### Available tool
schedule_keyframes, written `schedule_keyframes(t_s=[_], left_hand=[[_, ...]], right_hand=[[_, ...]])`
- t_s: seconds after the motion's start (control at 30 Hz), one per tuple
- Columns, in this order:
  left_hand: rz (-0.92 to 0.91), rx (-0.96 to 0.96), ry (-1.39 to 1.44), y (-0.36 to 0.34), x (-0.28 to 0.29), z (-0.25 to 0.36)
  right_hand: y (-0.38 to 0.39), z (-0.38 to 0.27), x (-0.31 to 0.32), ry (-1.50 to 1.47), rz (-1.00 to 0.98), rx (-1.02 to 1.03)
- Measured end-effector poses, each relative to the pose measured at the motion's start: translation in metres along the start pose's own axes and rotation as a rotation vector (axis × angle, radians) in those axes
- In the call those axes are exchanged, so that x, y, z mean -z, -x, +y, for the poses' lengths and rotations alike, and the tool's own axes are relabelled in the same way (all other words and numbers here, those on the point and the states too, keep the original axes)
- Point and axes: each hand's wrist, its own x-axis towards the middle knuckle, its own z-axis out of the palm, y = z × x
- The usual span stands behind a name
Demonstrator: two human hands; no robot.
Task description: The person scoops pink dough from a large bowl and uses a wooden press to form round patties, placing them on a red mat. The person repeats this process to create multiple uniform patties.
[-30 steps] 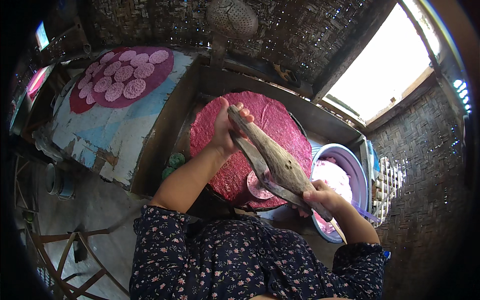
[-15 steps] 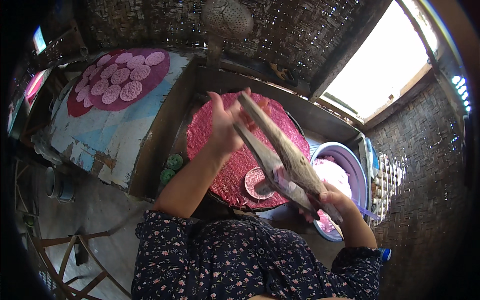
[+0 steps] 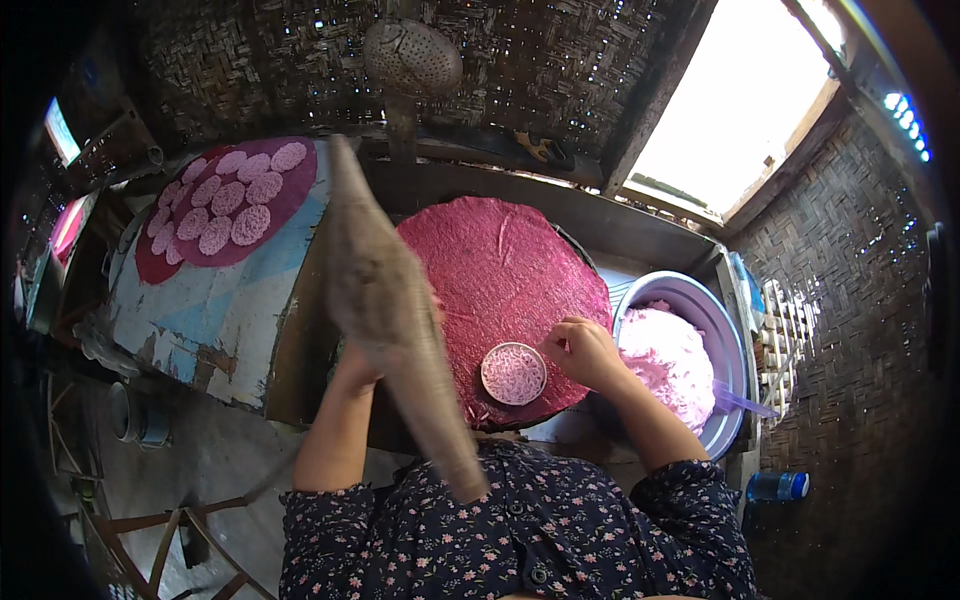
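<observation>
A long, weathered wooden press [image 3: 385,285], smeared by motion, stands tilted in front of my left hand [image 3: 362,366]. That hand grips it from behind, with most of its fingers hidden by the wood. Lower down, a small pale ring [image 3: 484,380] filled with fine pink strands lies on a round, deep-pink sheet [image 3: 500,260]. Just above the ring's right side is my right hand [image 3: 588,352], its fingers curled and drawn together. Whether anything is between those fingertips is too small to see.
A blue-grey basin [image 3: 738,360] holds pale pink dough [image 3: 665,360] and a purple handle [image 3: 745,402]. Lacy pink discs [image 3: 228,194] lie on a magenta cloth over the left worktop [image 3: 170,320]. A blue-capped bottle [image 3: 778,487] stands at right. A perforated ladle [image 3: 412,58] hangs on the woven wall.
The wooden press has swung left and upright with my left hand. My right hand has let go of it and moved to beside the ring, its fingers now curled.
</observation>
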Motion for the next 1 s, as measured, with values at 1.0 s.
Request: schedule_keyframes(t_s=[1.0], left_hand=[[-0.436, 0.276, 1.06, 0.015, 0.041, 0.047]], right_hand=[[-0.014, -0.01, 0.004, 0.119, -0.081, 0.074]])
